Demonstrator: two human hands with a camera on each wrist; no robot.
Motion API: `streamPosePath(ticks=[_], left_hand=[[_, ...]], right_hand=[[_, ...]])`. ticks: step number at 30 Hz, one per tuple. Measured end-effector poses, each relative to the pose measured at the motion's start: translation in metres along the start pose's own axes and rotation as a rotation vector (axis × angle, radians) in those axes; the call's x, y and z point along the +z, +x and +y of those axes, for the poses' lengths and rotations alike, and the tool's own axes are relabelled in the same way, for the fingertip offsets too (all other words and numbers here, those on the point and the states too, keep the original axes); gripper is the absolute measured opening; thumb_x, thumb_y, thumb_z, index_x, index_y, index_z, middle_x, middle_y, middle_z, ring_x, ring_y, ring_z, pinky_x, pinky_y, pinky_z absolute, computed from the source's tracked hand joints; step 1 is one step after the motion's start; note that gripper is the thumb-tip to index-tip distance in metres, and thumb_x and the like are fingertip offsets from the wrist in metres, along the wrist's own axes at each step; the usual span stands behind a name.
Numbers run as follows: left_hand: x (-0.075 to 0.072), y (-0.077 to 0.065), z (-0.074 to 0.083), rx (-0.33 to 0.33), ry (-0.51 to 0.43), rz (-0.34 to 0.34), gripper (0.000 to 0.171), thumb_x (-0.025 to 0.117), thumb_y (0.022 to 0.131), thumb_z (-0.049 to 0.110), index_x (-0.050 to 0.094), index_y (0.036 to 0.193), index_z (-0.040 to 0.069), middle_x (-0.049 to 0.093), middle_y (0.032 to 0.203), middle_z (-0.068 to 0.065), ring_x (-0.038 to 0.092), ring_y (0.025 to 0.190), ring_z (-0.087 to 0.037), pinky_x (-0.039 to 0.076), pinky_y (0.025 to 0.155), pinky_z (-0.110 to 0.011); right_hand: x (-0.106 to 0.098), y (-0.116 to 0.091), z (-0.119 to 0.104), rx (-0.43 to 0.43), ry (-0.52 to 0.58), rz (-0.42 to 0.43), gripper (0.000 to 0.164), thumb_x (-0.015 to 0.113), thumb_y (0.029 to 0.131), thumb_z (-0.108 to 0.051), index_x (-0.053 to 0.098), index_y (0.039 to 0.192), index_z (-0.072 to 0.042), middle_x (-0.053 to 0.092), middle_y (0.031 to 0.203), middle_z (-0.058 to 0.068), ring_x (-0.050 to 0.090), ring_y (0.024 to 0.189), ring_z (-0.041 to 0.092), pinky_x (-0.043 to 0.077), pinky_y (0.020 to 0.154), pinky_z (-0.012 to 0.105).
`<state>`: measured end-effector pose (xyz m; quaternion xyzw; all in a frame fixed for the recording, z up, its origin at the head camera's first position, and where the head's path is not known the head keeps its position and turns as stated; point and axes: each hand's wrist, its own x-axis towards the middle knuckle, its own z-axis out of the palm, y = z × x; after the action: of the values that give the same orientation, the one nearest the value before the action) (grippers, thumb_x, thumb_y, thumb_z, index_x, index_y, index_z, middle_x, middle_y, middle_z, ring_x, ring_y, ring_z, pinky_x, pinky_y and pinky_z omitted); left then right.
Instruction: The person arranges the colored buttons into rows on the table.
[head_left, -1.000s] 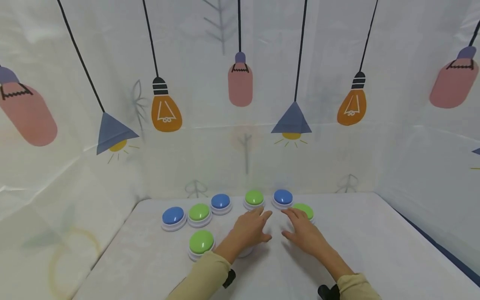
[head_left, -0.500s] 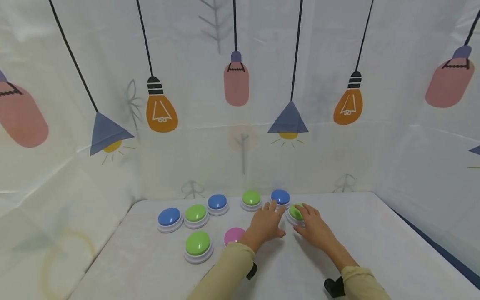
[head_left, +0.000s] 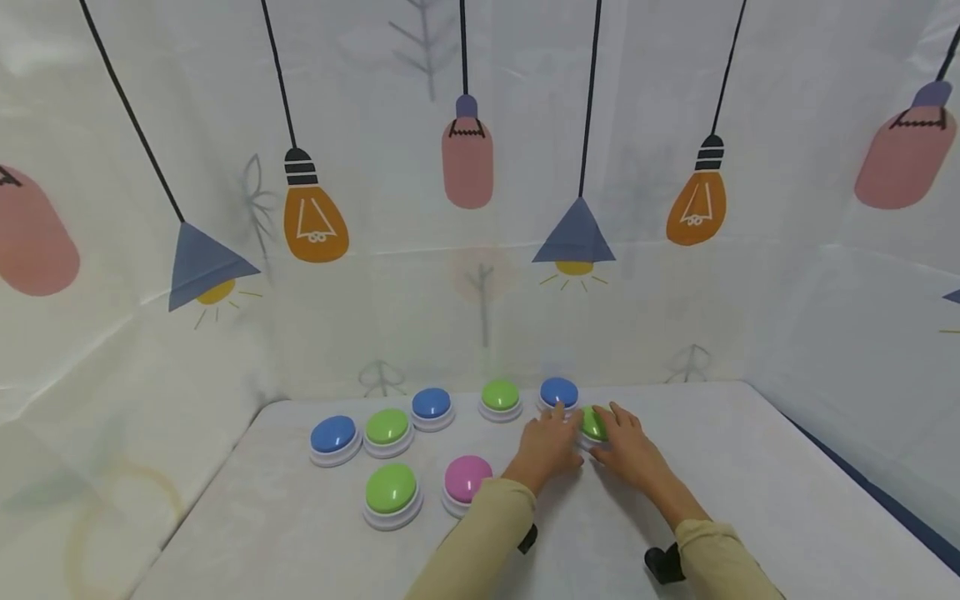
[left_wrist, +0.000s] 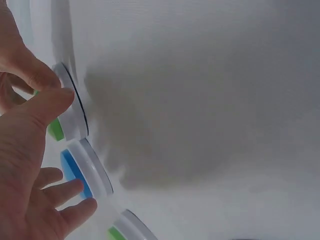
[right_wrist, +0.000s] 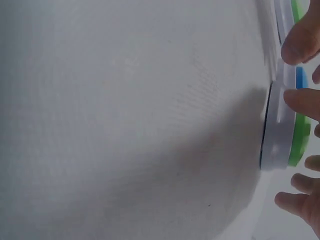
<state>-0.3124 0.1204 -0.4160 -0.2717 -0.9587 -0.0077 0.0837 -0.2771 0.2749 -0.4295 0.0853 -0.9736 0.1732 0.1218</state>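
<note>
A green dome push button [head_left: 595, 422] on a white round base stands at the right end of the group, between my two hands. My left hand [head_left: 545, 450] is at its left side; in the left wrist view the thumb lies over the white base [left_wrist: 76, 117], with the other fingers spread by a blue button [left_wrist: 87, 170]. My right hand [head_left: 632, 454] reaches around the right side. In the right wrist view its thumb tip is right at the white base [right_wrist: 277, 135], and the other fingers are loosely spread. The hands hide part of the base.
Behind the hands stands a blue button [head_left: 559, 391], with a green button [head_left: 500, 396] to its left. Farther left are several more blue and green ones. A pink button [head_left: 468, 477] stands near the left sleeve [head_left: 487, 533]. A lamp-printed cloth [head_left: 375, 317] backs the white table [head_left: 247, 517].
My left hand has moved right, from beside the middle of the group to the green button, uncovering the pink one. My right hand has shifted slightly right around the button. The view has turned slightly.
</note>
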Motion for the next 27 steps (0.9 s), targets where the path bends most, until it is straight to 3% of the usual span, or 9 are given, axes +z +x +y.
streamPosePath(ticks=[6, 10, 21, 27], left_hand=[[0.0, 0.008, 0.007, 0.049, -0.002, 0.118, 0.063, 0.076, 0.083, 0.038, 0.052, 0.14, 0.023, 0.061, 0.128, -0.003, 0.065, 0.104, -0.018, 0.056, 0.074, -0.031], [-0.001, 0.013, 0.012, 0.085, -0.007, 0.155, 0.056, 0.075, 0.085, 0.035, 0.055, 0.136, 0.024, 0.064, 0.114, -0.002, 0.066, 0.09, -0.016, 0.054, 0.066, -0.027], [0.014, 0.018, 0.01, 0.099, -0.001, 0.13, 0.057, 0.075, 0.086, 0.032, 0.055, 0.139, 0.023, 0.065, 0.108, 0.001, 0.065, 0.087, -0.011, 0.054, 0.067, -0.024], [0.017, 0.02, 0.012, 0.051, -0.036, 0.108, 0.057, 0.076, 0.085, 0.036, 0.055, 0.137, 0.025, 0.069, 0.102, -0.002, 0.068, 0.085, -0.015, 0.055, 0.064, -0.027]], right_hand=[[0.001, 0.005, 0.006, 0.054, 0.016, -0.039, 0.062, 0.068, 0.09, -0.013, 0.041, 0.142, 0.007, 0.035, 0.142, 0.042, 0.039, 0.127, 0.061, 0.045, 0.091, 0.068], [0.005, 0.007, 0.015, 0.071, 0.039, -0.048, 0.062, 0.066, 0.091, -0.012, 0.038, 0.143, 0.008, 0.042, 0.138, 0.04, 0.046, 0.122, 0.059, 0.045, 0.093, 0.066], [0.008, 0.009, 0.02, 0.064, 0.076, -0.051, 0.061, 0.066, 0.092, -0.012, 0.038, 0.143, 0.005, 0.051, 0.127, 0.038, 0.054, 0.115, 0.055, 0.046, 0.092, 0.064], [0.009, 0.008, 0.021, 0.061, 0.091, -0.028, 0.06, 0.067, 0.091, -0.01, 0.04, 0.142, 0.005, 0.052, 0.126, 0.037, 0.054, 0.115, 0.053, 0.047, 0.092, 0.064]])
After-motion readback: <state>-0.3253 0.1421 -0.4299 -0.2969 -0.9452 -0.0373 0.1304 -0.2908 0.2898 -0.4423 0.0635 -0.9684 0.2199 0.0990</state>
